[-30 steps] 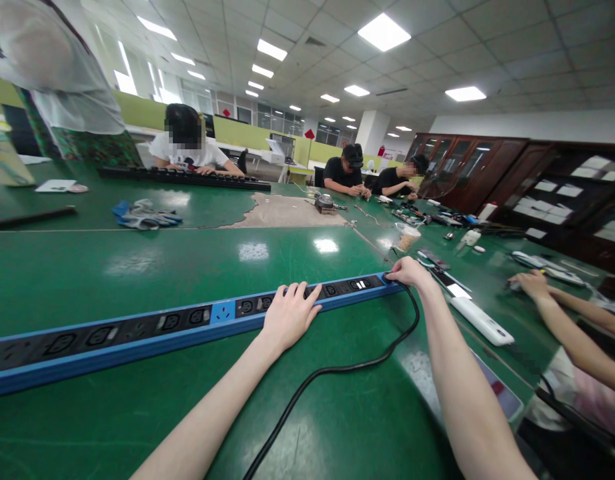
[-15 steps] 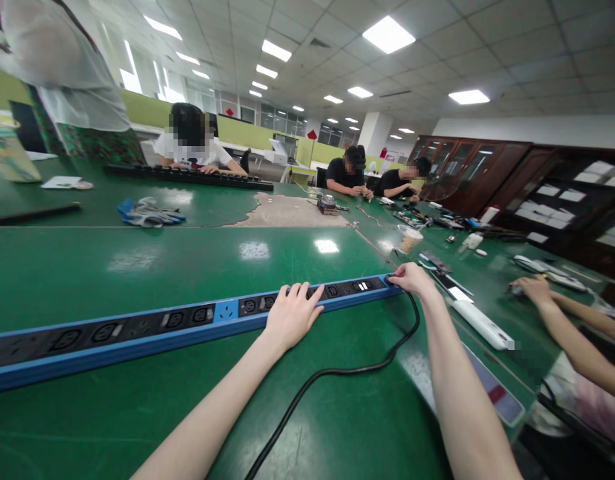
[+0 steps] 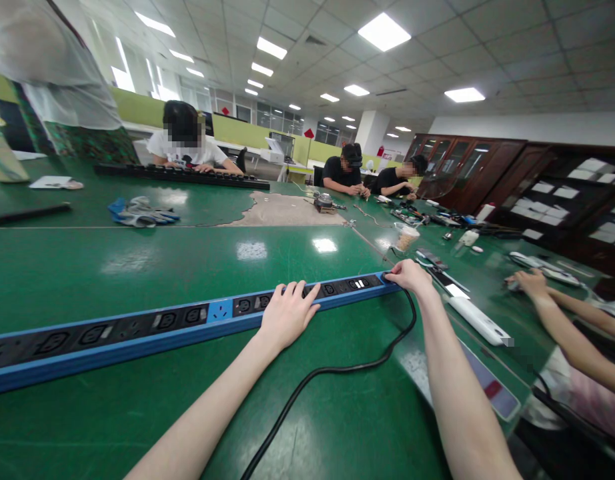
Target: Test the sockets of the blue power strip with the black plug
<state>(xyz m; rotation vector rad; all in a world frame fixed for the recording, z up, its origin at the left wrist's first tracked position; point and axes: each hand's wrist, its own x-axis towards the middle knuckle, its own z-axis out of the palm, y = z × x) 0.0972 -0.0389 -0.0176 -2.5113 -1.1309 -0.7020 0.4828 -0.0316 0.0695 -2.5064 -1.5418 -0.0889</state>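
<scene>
Power strip, long and blue with black sockets, lies flat on the green worktop; long axis runs from 9 o'clock low to 2 o'clock, cord end far right. Left hand rests open, fingers spread over the sockets mid-strip. Right hand curls loosely on the strip's end; grip not clear. Black cable loops from that end back toward 6 o'clock between the forearms. White strip just beyond at 3 o'clock; a co-worker's hand farther right. Gloves at 11 o'clock.
</scene>
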